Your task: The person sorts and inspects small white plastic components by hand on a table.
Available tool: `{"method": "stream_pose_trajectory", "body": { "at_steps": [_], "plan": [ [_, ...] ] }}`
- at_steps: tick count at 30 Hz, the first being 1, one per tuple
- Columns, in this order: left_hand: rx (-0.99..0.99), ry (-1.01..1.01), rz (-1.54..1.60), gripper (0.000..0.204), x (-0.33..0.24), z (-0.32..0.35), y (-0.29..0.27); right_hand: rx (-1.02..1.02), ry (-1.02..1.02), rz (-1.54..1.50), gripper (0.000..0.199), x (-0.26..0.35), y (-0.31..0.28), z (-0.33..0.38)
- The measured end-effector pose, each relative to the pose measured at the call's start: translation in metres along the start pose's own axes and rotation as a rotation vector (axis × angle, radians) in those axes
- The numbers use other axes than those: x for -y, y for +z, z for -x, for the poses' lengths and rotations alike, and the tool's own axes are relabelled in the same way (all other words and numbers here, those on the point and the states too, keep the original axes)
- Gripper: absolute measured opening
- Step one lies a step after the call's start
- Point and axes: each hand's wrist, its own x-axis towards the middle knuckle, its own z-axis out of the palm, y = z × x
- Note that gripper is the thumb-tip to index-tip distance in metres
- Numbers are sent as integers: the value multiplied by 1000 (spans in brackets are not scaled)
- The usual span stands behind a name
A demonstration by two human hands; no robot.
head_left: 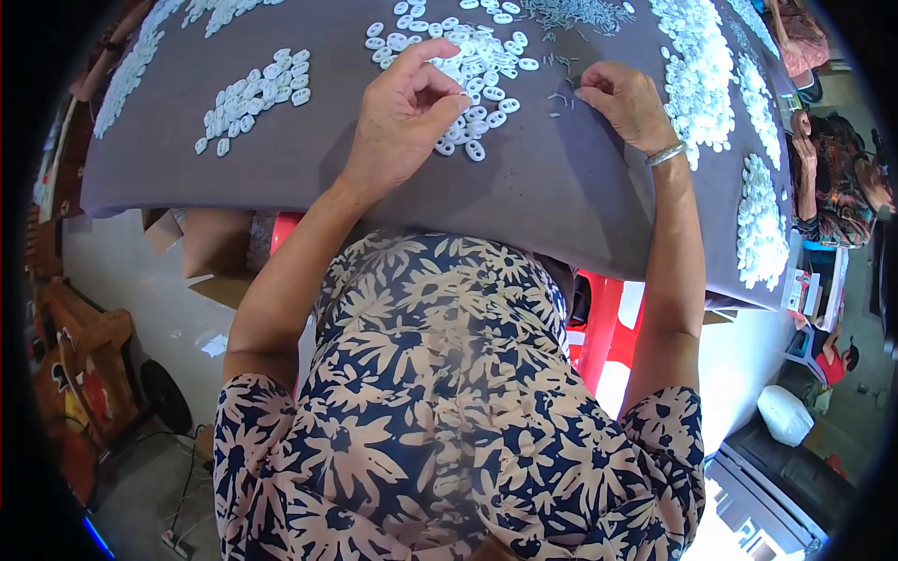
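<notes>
My left hand (400,122) hovers at the near edge of a pile of small white oval pieces with two holes (482,61). Its thumb and a curled finger pinch together, the index finger raised; a speck of white shows at the tips, too small to make out. To the right, my right hand (629,105), with a bracelet (666,154) at the wrist, has thumb and fingertips pressed together beside a few loose small grey pins (561,98). Whatever those fingertips hold is hidden. A larger heap of such pins (575,14) lies farther back.
On the grey cloth-covered table (524,201), a group of white oval pieces (257,98) lies left, and big heaps of white pieces (697,79) line the right. Below are a cardboard box (217,241) and a red plastic chair (599,323). Other people (837,178) sit at the right.
</notes>
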Motion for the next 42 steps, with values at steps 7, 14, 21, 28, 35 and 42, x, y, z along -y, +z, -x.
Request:
{"method": "stream_pose_trajectory", "body": {
  "at_steps": [7,14,21,28,35,42],
  "plan": [
    [-37,-9,-3,41,-5,-1,5,-2,-31,61,11,3,-2,0],
    [-49,11,-38,40,-7,-1,4,-38,-27,-635,6,54,9,-6],
    [-80,7,-21,36,-6,-2,3,139,-64,-906,11,89,38,-21],
    [-76,37,-103,34,-2,-2,2,160,16,-1024,16,85,54,-20],
    [-84,46,-132,34,-3,-1,3,155,43,-980,18,91,53,-16],
    [-94,46,-147,34,-3,0,4,150,36,-928,18,93,51,-15]
  ]
}}
